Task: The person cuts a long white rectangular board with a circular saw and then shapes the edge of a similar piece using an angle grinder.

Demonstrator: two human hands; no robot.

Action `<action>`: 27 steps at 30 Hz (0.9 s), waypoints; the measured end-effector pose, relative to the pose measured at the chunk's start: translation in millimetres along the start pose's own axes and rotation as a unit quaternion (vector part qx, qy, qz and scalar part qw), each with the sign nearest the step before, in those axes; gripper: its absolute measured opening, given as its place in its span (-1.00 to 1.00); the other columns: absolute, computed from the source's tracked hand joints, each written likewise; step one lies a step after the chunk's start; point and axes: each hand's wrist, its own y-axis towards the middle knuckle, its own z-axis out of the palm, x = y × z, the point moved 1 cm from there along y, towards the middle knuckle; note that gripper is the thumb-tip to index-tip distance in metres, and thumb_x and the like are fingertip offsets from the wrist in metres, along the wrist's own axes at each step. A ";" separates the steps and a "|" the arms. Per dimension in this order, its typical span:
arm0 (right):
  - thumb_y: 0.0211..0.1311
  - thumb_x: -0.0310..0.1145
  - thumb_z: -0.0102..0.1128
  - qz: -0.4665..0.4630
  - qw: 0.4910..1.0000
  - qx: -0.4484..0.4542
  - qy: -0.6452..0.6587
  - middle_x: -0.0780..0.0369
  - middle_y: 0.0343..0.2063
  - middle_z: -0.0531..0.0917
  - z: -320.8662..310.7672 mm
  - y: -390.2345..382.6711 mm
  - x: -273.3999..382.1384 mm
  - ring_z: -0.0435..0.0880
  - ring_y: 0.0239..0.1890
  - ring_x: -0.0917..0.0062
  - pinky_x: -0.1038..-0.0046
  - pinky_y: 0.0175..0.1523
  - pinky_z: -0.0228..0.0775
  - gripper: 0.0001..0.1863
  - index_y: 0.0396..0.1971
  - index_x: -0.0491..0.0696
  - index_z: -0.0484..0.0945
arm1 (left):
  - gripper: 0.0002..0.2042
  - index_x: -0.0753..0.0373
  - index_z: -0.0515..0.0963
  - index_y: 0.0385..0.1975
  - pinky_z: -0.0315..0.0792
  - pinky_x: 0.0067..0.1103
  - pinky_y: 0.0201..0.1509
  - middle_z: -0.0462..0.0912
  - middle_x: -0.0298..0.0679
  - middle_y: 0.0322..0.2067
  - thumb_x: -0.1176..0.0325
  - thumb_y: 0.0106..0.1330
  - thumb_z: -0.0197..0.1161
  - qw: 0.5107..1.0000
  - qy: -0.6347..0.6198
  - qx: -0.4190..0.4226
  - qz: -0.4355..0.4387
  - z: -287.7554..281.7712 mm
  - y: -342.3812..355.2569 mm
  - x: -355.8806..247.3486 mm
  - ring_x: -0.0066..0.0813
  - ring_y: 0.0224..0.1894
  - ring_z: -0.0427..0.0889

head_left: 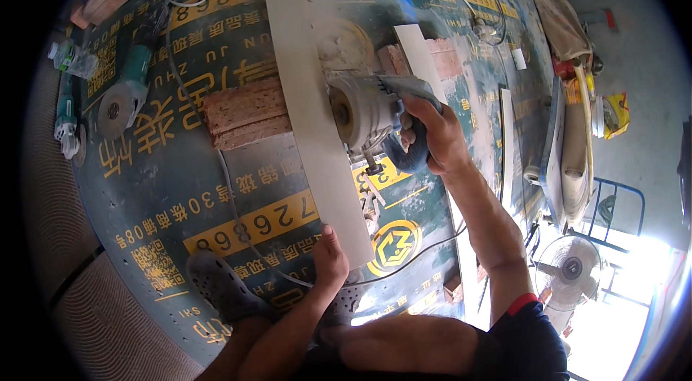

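Observation:
A long pale tile strip (306, 85) runs from the far edge toward my legs, resting across reddish bricks (245, 116). My left hand (331, 263) is closed on its near end, thumb on top and the other fingers mostly hidden. In my right hand (438, 132) is a grey handheld power tool (367, 108) with a round wheel, gripped by its handle. The wheel sits at the strip's right edge; whether it touches or spins, I cannot tell. Pale tile offcuts (369, 201) lie below the tool.
Two green angle grinders (130, 85) (67, 121) and a plastic bottle (72, 59) lie at left. A second pale strip (416, 53) rests by more bricks (441, 56). A cable (227, 179) crosses the printed floor sheet near my shoe (223, 286). A fan (569, 266) stands at right.

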 end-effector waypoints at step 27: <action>0.28 -0.27 0.25 0.013 1.000 0.010 0.000 0.26 -0.57 0.57 -5.4 -6.6 -2.8 0.53 -0.64 0.64 0.60 -0.54 0.42 -0.76 -0.32 -0.18 0.57 | -0.31 0.42 0.56 -0.31 0.46 -0.41 -0.35 0.65 -0.10 -0.53 -0.13 0.59 -0.33 0.999 0.014 -0.038 0.020 4.0 0.4 12.8 -0.24 -0.42 0.71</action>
